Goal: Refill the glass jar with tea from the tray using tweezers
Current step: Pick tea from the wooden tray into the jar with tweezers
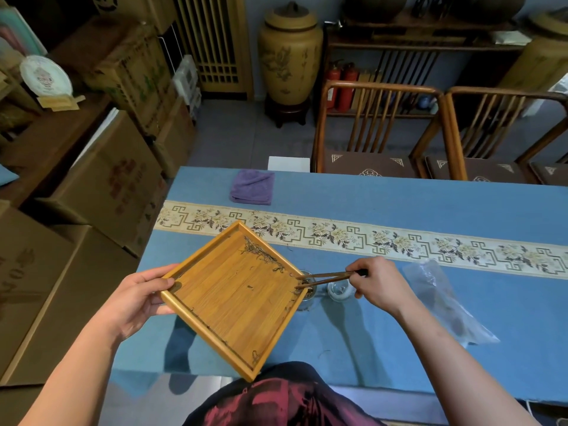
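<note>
The left hand [144, 298] gripped one corner of the tray [233, 299], thumb on top of the rim, and held it lifted and tilted above the desk [399, 318]. The right hand [378, 281] was closed around the back end of the tweezers [325, 278]; their tips were at the right corner of the tray, just over the jar [307, 295]. I could not tell if the tips pinched any tea or only pushed it.

The work seemed to me nearly finished. Most of the tray floor was bare wood. One clump of tea [261, 255] lay along the upper right rim, a small heap sat at the corner by the tweezers, and thin bits were left along the lower rims. The jar stood on the desk half hidden under the tray corner, with dark tea visible inside; how full it was I could not see. What remained, in my judgement, was to bring the last clump down to the corner and into the jar.

For moving there was good room. The tray's lower corner hung past the near edge of the desk, over the person's lap. A lid [338, 289] stood just beside the jar, under the tweezers, and a plastic bag [442, 299] lay near on the right. A purple cloth [253, 187] was well apart, at the far side. A few loose strands already lay on the desk near the jar, so some spilling at that corner was a risk.
</note>
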